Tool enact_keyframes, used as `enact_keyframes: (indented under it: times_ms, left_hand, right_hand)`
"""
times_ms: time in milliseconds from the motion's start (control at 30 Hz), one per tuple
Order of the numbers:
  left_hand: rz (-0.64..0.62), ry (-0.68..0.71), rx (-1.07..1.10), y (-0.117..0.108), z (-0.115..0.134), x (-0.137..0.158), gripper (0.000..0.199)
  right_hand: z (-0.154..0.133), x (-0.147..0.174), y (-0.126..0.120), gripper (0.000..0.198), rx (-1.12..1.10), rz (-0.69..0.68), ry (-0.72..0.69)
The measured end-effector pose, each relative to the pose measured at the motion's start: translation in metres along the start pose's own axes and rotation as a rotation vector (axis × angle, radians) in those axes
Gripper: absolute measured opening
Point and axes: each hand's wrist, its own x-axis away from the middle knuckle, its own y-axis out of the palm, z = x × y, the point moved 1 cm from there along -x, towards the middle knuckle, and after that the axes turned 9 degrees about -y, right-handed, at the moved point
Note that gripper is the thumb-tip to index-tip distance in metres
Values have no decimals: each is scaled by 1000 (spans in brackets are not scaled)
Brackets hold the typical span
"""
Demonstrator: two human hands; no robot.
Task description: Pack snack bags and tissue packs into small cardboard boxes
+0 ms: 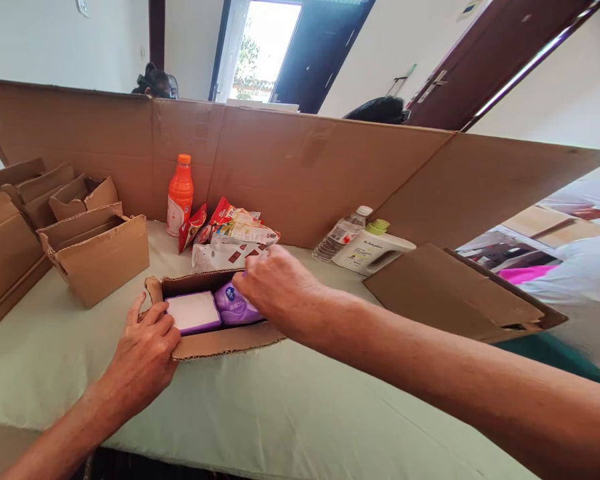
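Observation:
A narrow open cardboard box (225, 345) stands on the pale green cloth in front of me. My left hand (149, 343) grips its left end, fingers bent over the edge. Inside, on the left, lies a purple-edged block with a white top (194, 312). Beside it sits a purple plastic pack (236, 303) with a blue logo. My right hand (275, 283) is closed at the right end of the box, fingers pinched on the purple pack. The hand covers that end of the pack and part of the box, so the fingertips are partly hidden.
Behind the box are an orange bottle (181, 197), red snack packets (230, 220), a clear bottle (341, 235) and a white jug (373, 250). Several open cardboard boxes (100, 257) stand left; a brown carton (440, 293) lies right. A tall cardboard screen (300, 167) runs behind.

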Motion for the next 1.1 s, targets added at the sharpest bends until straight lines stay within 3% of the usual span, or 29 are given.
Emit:
enact_keyframes:
  times_ms: [100,167,267,367,600,733,800,900,1000,1100]
  left_hand:
    - [0,-18,-9,0,-1,-1,26]
    - [1,-20,-6,0,-1,0,26]
    - [-8,-12,10,1,-2,2,25]
    - [-10,-16,22,0,-2,2,26]
    - [-28,7,18,-4,-4,-1,28]
    - [-76,67,71,-6,-22,-9,29]
    - [-111,98,95,-8,-34,-12,28]
    - [-83,104,91,-12,-41,-10,30]
    - [72,54,69,-16,-35,0,31]
    - [220,-64,118,-17,-27,11,26]
  right_hand:
    - [-8,-15,16,30,-43,48,-83]
    - [-8,-25,35,40,-130,142,-129]
    - [-1,-33,63,51,-306,254,-133]
    - [5,-34,82,51,-450,258,-117]
    - [10,-31,84,47,-527,244,-116]
    - [12,-28,83,42,-543,271,-147]
    - [14,-18,87,41,-625,350,-164]
    - [17,11,100,36,-737,652,-156]
    - [22,41,121,29,-756,941,44]
    - [27,50,141,29,-812,918,195]
